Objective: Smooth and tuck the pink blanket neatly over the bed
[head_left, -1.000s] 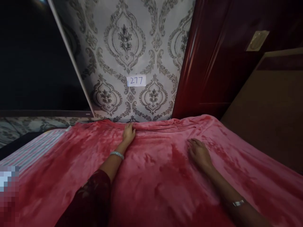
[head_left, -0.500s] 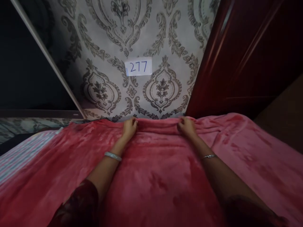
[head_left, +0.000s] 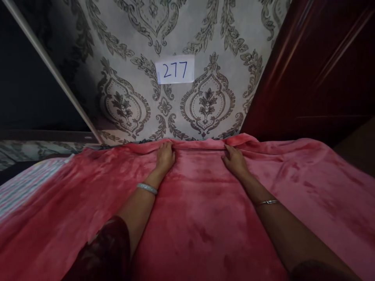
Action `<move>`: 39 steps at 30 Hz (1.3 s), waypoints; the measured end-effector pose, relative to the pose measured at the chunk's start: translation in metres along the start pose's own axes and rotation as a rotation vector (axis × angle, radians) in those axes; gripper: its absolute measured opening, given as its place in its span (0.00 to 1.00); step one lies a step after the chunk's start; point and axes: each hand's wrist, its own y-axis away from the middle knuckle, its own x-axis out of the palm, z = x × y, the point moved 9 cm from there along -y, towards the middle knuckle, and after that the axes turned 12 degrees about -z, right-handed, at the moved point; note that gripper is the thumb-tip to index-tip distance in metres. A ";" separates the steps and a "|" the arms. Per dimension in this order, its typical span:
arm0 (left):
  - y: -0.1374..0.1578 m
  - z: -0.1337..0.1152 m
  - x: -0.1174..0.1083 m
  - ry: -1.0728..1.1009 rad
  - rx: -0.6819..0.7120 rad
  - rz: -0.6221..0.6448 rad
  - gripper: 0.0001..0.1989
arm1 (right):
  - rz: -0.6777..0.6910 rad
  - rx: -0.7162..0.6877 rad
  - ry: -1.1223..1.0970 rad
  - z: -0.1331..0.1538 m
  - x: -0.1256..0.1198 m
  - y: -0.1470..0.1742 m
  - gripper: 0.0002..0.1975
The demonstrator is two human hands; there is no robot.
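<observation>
A plush red blanket (head_left: 205, 210) covers the bed in front of me. My left hand (head_left: 165, 157) lies palm down on its far edge, fingers pressed into the folded hem by the wall. My right hand (head_left: 235, 160) rests on the same edge a little to the right, fingertips on the raised fold. Whether either hand pinches the cloth or only presses on it is unclear. Both wrists carry a thin bangle.
A patterned grey wall (head_left: 187, 105) stands right behind the bed, with a white label reading 277 (head_left: 175, 70). A dark red wooden door (head_left: 316, 70) is at the right. A striped sheet (head_left: 26, 183) shows at the left beside a dark panel.
My right hand has moved from the blanket's middle up to its far edge beside the left hand. My view has come closer to the wall, and the bunched edge now lies flatter.
</observation>
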 end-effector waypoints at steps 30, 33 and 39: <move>-0.008 0.012 -0.016 0.307 -0.040 0.090 0.05 | -0.337 0.245 -0.484 0.006 -0.075 -0.025 0.13; -0.014 0.030 -0.021 0.599 -0.242 -0.099 0.04 | -0.373 0.273 -0.589 0.006 -0.075 -0.025 0.13; -0.009 0.013 -0.014 0.567 0.019 -0.066 0.11 | -0.267 0.031 -0.310 0.019 -0.061 -0.024 0.25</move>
